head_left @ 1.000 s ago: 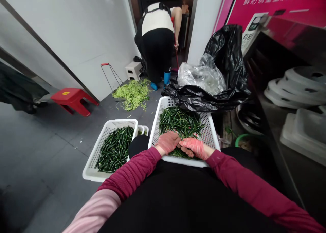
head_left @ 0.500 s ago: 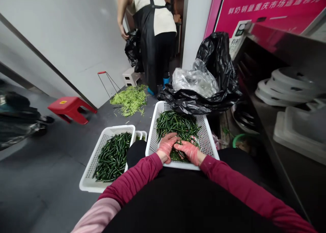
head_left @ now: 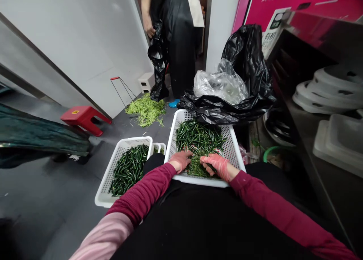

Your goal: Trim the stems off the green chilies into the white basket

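Peppers (head_left: pixel 200 136) just up-frame of the fingers, left hand (head_left: pixel 181 160) nearer

The main pile sits right of centre in the frame, in the upper part of the white basket (head_left: pixel 237 154). From both hands it lies up-frame: slightly up and right of the left fingertips, almost straight up from the right hand (head_left: pixel 215 164). The left fingertips come closest, just beside the pile's lower edge; the right ones stop a little lower. No single long axis shows, since the thin green pods cross at many angles.

Between the hands, by the basket's lower wall, is a loose heap of stems (head_left: pixel 197 167). The left fingers are loosely outstretched, with nothing visible in them. The right fingers curl inward beside the stems; whether they grip anything, I cannot tell. More peppers fill a second basket (head_left: pixel 105 184), lower left of centre, well apart from the right hand.
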The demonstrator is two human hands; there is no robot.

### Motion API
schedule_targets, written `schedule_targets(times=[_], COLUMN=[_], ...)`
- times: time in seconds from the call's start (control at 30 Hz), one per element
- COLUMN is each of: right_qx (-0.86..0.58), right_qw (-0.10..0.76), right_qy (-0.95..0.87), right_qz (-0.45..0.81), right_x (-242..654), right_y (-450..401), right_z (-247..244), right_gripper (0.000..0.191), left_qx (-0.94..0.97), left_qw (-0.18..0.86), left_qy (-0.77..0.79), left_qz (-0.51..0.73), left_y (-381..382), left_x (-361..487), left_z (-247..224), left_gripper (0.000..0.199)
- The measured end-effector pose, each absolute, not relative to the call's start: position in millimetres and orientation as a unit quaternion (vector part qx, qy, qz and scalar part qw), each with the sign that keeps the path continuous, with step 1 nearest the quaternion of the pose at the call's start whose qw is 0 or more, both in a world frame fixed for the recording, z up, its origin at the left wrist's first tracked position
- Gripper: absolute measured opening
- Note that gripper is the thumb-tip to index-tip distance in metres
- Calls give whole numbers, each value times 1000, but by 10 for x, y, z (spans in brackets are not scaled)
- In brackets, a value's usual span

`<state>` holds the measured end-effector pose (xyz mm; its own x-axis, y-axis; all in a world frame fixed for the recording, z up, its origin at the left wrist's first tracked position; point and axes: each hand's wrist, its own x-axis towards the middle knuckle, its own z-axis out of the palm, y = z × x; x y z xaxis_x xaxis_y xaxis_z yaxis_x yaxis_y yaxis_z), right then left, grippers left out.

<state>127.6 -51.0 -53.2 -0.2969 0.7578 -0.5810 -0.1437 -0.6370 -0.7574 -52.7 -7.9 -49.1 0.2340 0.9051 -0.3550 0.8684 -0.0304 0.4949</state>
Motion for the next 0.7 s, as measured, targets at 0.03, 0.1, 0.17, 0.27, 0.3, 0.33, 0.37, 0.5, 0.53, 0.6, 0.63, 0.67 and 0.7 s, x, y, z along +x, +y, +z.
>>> schedule_targets(times=[0.03,0.1,0.17,0.27,0.3,0.33,0.37,0.5,0.53,0.6,0.63,0.67,0.7], right_qx=[-506,-497,-505,-532,-539,-546,-552,-545,-535,-521,-517,-512,-504], right_qw=[326,362,378,376,370,365,362,353,344,320,308,295,282], right_qy=[-288,-258,-244,-261,-271,-281,-291,-349,-360,-363,-350,-331,-309], right_qz=[744,745,737,712,706,700,693,675,682,704,718,736,756], right_x=[1329,1413,1442,1405,1387,1371,1358,1292,1268,1222,1207,1199,1200], right_y=[-494,-471,-469,-496,-505,-513,-519,-529,-534,-550,-560,-568,-574], right_z=[-538,-565,-607,-676,-693,-707,-715,-701,-690,-668,-657,-648,-640], right_gripper=[22,27,28,26,26,27,28,34,34,31,29,28,27], left_qx=[711,691,665,649,652,656,662,630,610,587,604,633,664], left_qw=[332,325,306,320,330,338,341,441,486,533,518,482,441], left_qy=[620,645,679,690,683,675,668,635,618,592,588,586,584], left_qz=[7,-31,-48,-26,-15,-6,-1,74,100,141,147,152,153], left_y=[-40,40,116,206,221,225,214,47,-10,-111,-150,-181,-207], left_x=[-545,-515,-406,-219,-184,-167,-168,-259,-282,-314,-321,-321,-313], left_z=[-499,-531,-584,-647,-647,-631,-599,-388,-341,-294,-298,-320,-356], left_gripper=[14,18,21,17,16,16,15,18,20,21,20,19,19])
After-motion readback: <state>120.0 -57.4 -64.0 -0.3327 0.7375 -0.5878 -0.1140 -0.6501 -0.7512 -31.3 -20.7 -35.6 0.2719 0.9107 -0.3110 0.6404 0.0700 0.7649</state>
